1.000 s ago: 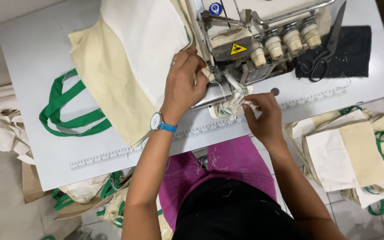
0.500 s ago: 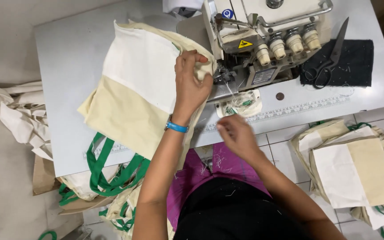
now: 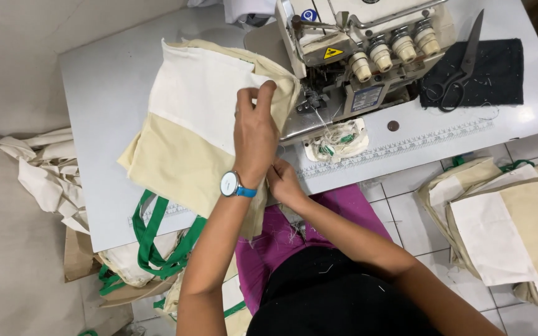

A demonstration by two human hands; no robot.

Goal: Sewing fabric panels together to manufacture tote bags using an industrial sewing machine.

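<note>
The left hand [image 3: 254, 134] covers the cloth bag's [image 3: 200, 124] edge near the sewing machine [image 3: 362, 43], whose top runs off the frame. The right hand's [image 3: 284, 180] fingertips vanish under the left wrist, so their grip is unclear. The stacked bags [image 3: 505, 230] are cut off at the right.

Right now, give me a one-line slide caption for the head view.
Left hand pinches a cream-and-white bag beside the sewing machine; right hand grips its near edge.
</note>
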